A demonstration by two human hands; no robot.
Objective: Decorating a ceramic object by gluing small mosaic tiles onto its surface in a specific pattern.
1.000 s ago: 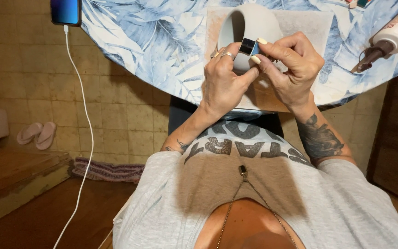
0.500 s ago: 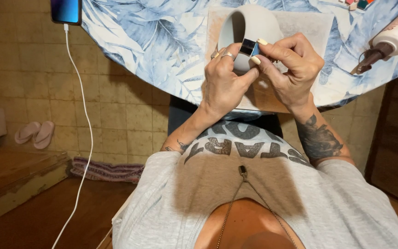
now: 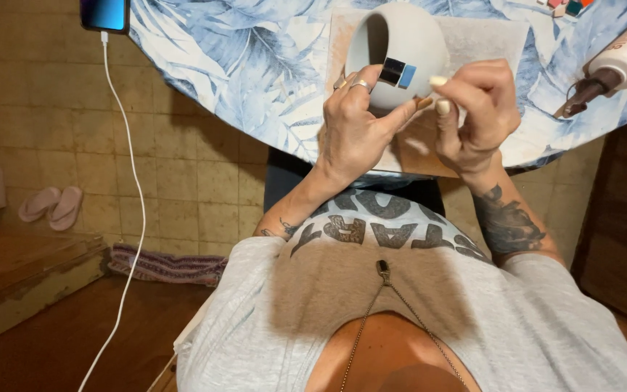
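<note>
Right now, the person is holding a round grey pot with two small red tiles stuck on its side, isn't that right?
Not quite: the tiles on the round grey pot are black and blue, not red, as the head view shows. The left hand does hold the pot.

Both hands raised close together

The left hand curls with fingers bent, rings on two of them, thumb stretched out toward the right. The right hand sits just beside it, fingertips pinched in a tight grip. Both forearms angle up from the torso, the right one tattooed
</note>
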